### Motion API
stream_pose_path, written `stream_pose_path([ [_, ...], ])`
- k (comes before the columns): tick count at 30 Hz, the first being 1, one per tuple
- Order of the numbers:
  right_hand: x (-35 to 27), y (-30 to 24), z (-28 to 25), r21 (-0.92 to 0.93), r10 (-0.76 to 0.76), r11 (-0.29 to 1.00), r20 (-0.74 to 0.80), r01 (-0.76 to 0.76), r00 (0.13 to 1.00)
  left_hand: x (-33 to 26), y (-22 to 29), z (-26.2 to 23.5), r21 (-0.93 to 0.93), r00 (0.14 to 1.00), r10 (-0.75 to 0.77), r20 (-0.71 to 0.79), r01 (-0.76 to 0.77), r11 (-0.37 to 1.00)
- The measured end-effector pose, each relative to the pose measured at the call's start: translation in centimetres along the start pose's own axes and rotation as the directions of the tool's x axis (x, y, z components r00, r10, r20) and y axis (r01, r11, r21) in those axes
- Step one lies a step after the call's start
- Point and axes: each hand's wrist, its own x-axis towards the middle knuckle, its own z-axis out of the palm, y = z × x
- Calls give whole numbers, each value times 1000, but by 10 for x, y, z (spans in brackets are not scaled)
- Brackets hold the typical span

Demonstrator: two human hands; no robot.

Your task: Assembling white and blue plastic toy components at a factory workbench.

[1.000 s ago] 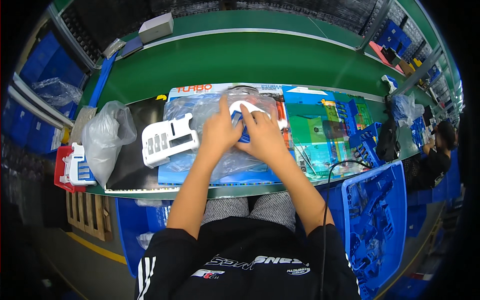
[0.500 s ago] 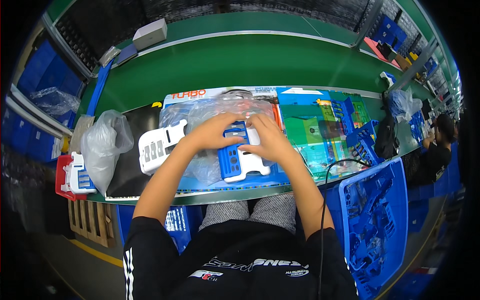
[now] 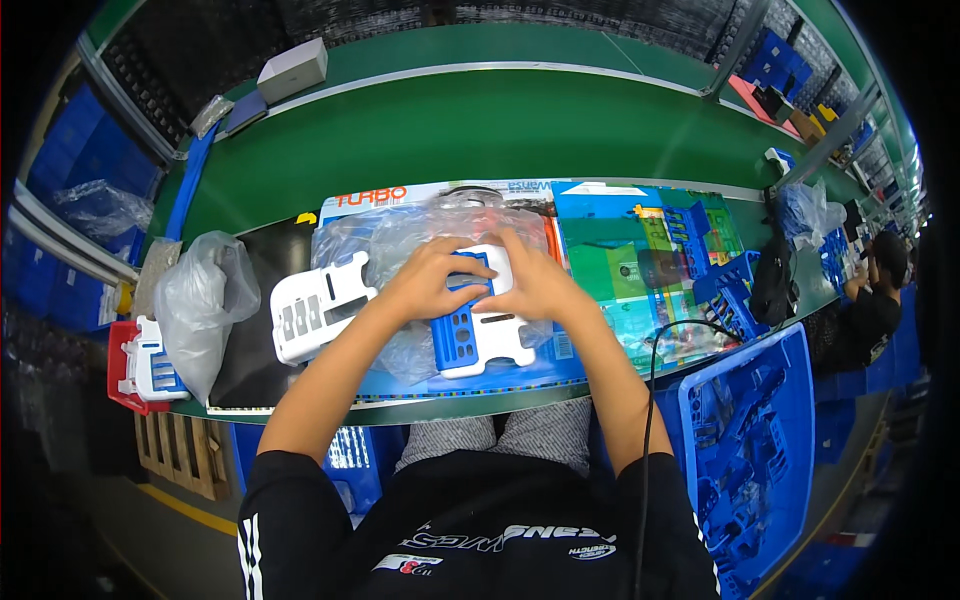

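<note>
A white plastic housing (image 3: 503,345) lies on the plastic sheeting before me, with a slotted blue plastic panel (image 3: 455,342) along its left side. My left hand (image 3: 436,282) grips the blue panel's upper part, fingers curled over it and thumb pressed against it. From the other side my right hand (image 3: 535,283) wraps round the white housing's upper right, its thumb resting near the middle. The fingers hide part of both pieces, so I cannot tell how firmly the panel sits. Left of my left forearm rests another white slotted housing (image 3: 312,310).
Clear plastic bags (image 3: 400,240) and printed sheets (image 3: 620,240) cover the bench. A stuffed bag (image 3: 205,300) and a red bin (image 3: 122,365) stand left. Blue parts (image 3: 728,290) lie right, above a large blue crate (image 3: 690,440). A cable (image 3: 652,400) hangs by my right arm.
The fingers of both hands have shifted on the housing, and my left fingers now curl further over the blue panel. The whole view has moved slightly.
</note>
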Motion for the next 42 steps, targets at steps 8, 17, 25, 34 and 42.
stream_pose_path([
  [8, 57, -23, -26, -317, 21, 940, 421, 125, 907, 8, -8, -8, 22, 988, 107, 113, -110, 994],
  [17, 35, -20, -18, -419, -129, 887, 173, 191, 976, 7, -8, -18, 57, 979, 173, 108, -180, 982],
  [25, -54, -20, 12, 580, 3, 723, -548, 377, 836, -39, 36, 3, -743, 646, -508, -569, -141, 654],
  [34, -25, -66, 23, 729, 199, 516, -613, 450, 765, -82, 111, 46, -726, 418, -671, -613, 38, 687],
  [42, -45, -48, 4, 763, 250, 628, -384, 154, 889, -23, 135, -13, 476, 861, 179, -476, 82, 876],
])
